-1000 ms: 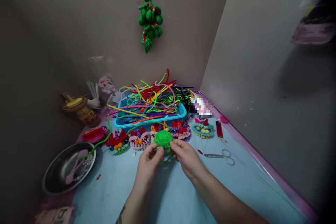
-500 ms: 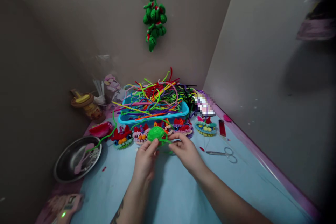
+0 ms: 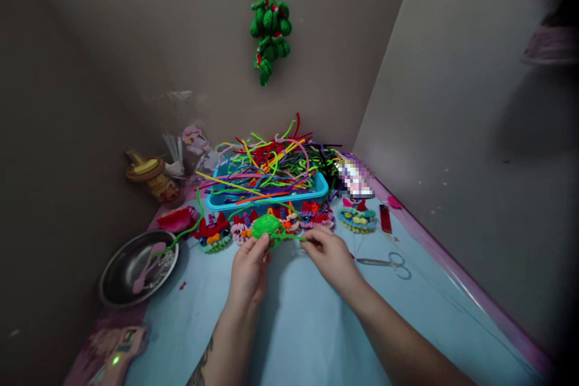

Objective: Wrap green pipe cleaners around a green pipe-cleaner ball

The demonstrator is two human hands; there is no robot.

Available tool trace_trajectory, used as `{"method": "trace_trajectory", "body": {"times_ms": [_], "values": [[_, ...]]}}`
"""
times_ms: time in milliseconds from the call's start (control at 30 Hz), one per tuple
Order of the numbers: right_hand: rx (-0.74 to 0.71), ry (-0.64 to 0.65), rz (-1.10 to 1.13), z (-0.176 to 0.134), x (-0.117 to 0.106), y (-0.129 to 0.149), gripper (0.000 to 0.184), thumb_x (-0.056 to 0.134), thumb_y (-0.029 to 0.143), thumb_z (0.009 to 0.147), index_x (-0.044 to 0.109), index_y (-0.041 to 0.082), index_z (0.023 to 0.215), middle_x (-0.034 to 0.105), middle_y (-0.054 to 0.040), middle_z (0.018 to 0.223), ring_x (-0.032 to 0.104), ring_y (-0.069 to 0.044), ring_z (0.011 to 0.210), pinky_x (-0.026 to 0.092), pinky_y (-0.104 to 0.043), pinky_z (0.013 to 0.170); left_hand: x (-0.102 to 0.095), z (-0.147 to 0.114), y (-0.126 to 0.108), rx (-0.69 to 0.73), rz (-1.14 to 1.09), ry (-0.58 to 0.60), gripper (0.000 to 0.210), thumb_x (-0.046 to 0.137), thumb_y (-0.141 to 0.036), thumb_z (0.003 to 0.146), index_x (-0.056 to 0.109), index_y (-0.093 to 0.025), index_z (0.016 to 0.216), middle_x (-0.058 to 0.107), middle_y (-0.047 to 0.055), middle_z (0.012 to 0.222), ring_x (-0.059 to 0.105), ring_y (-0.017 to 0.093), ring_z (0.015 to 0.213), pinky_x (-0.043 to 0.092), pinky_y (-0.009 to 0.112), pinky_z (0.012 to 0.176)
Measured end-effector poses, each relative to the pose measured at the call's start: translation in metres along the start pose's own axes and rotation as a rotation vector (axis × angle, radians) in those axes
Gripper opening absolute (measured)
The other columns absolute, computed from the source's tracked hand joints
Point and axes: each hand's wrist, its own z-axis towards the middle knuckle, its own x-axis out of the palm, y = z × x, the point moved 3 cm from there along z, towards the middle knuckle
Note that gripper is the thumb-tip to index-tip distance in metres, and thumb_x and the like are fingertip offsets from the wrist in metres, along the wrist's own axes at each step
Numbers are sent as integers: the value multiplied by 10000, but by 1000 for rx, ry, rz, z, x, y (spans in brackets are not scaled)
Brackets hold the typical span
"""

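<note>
My left hand [image 3: 248, 266] pinches a bright green coiled pipe-cleaner piece [image 3: 266, 225], rounded like a small dome, between thumb and fingers. From its right side a green pipe-cleaner strand [image 3: 290, 237] runs across to my right hand [image 3: 331, 256], whose thumb and fingertips are closed on the strand's end. A longer green stem arches behind the coil. Just beyond my hands stands a row of several colourful pipe-cleaner figures [image 3: 213, 233], partly hidden by the coil and my fingers.
A blue basket [image 3: 271, 200] heaped with pipe cleaners stands at the back. Scissors [image 3: 384, 262] and a red lighter-like object [image 3: 385, 219] lie right. To the left are a metal bowl [image 3: 120, 277] and a pink glue gun [image 3: 122, 350]. A green ornament [image 3: 270, 27] hangs on the wall.
My right hand has moved right, away from the coil, drawing the green strand out straighter. The left hand still grips the coil. The view has shifted slightly.
</note>
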Motion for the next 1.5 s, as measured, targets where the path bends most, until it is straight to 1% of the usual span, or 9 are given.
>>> {"method": "trace_trajectory", "body": {"times_ms": [133, 300, 400, 633, 1000, 1133, 1233, 1367, 1500], "values": [[-5, -128, 97, 2, -12, 8, 65, 645, 233, 727, 709, 228, 716, 658, -46, 779, 578, -209, 753, 431, -309, 671, 0, 1, 6, -86, -16, 17, 278, 863, -260, 510, 645, -143, 639, 642, -16, 600, 534, 69, 537, 388, 173, 498], [131, -59, 384, 2, -9, 7, 92, 678, 293, 692, 685, 205, 719, 613, -1, 605, 533, -149, 563, 422, -274, 558, 4, -3, 17, -293, -58, 78, 201, 813, -205, 593, 688, -160, 743, 670, -1, 655, 562, 77, 529, 414, 166, 458], [128, -48, 440, 2, -9, 8, 90, 686, 288, 685, 684, 203, 715, 604, 7, 594, 526, -139, 557, 426, -266, 553, 5, -3, 20, -341, -63, 89, 149, 777, -186, 644, 691, -158, 762, 678, 9, 671, 590, 87, 554, 439, 166, 462], [-38, -24, 272, 0, -13, 18, 49, 643, 201, 727, 687, 213, 708, 645, -19, 740, 567, -161, 691, 452, -278, 662, 2, -1, 21, -300, -45, 121, 104, 728, -171, 714, 688, -147, 807, 683, 15, 691, 614, 91, 569, 487, 169, 481], [-68, 138, 327, 2, 0, 0, 23, 698, 234, 708, 721, 231, 707, 639, -25, 811, 608, -189, 849, 474, -325, 806, 10, -7, 22, -423, -62, 261, 112, 583, -77, 826, 679, -95, 881, 713, 48, 733, 641, 90, 540, 542, 165, 489], [-134, 99, 118, -3, 5, 7, 113, 669, 186, 718, 752, 261, 714, 579, -56, 1071, 563, -228, 1051, 421, -389, 945, 10, -8, 23, -403, -77, 255, 132, 570, -45, 822, 689, -82, 867, 713, 57, 729, 663, 102, 585, 545, 151, 504], [-243, 25, -72, -6, 5, 11, 185, 632, 144, 728, 757, 280, 745, 547, -59, 1153, 513, -254, 1118, 390, -433, 972, 9, -4, 23, -355, -78, 184, 117, 586, -36, 809, 693, -84, 810, 712, 55, 731, 666, 98, 603, 545, 141, 521], [-327, -64, -184, -8, 2, 15, 219, 626, 133, 743, 717, 246, 908, 568, -75, 1063, 524, -247, 1036, 427, -422, 908, 7, 1, 21, -270, -97, 84, 104, 618, -39, 785, 691, -108, 756, 713, 36, 747, 663, 92, 627, 549, 142, 546], [-386, -117, -267, -10, 0, 19, 110, 599, 123, 786, 666, 210, 783, 570, -51, 849, 523, -228, 900, 427, -404, 838, 7, -1, 21, -251, -97, 94, 92, 639, -48, 768, 692, -119, 742, 716, 37, 763, 663, 101, 642, 559, 164, 566]]}}
